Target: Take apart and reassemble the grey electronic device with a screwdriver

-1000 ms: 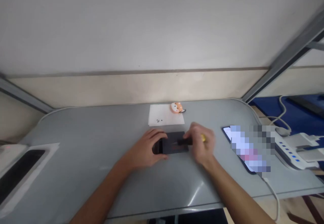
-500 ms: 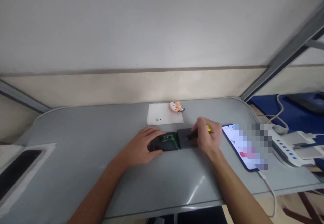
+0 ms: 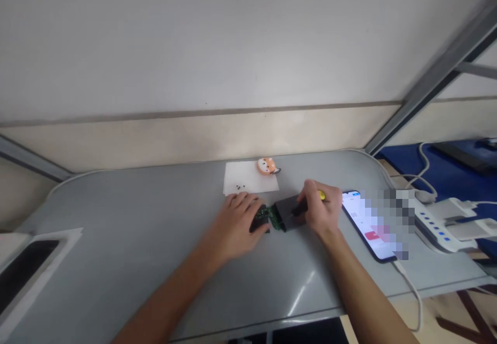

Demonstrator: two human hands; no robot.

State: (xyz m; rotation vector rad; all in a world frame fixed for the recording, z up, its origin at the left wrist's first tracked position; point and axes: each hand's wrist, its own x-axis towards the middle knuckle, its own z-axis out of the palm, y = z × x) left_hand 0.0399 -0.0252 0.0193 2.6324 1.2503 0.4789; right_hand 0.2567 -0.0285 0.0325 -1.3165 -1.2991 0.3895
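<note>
My left hand [image 3: 236, 225] is closed over a black device part [image 3: 259, 224], hiding most of it. A green circuit board [image 3: 273, 215] shows between this part and a dark grey flat casing piece [image 3: 286, 209], which is now tilted. My right hand [image 3: 321, 206] grips a slim black-and-yellow screwdriver [image 3: 300, 209], its yellow end [image 3: 321, 195] showing above the fingers. The tool points down and left onto the grey piece; its tip is too small to make out clearly.
Several tiny dark screws [image 3: 239, 187] lie on white paper [image 3: 248, 174], with an orange animal-faced case [image 3: 266, 166] at its corner. To the right are a lit phone [image 3: 367, 225] on a cable and a white power strip [image 3: 437, 230]. A dark-screened device [image 3: 27, 271] lies at left.
My left hand has slid right and now covers more of the black part. The circuit board has shifted right and sits askew; the grey piece has turned slightly. My right hand is nearly unmoved.
</note>
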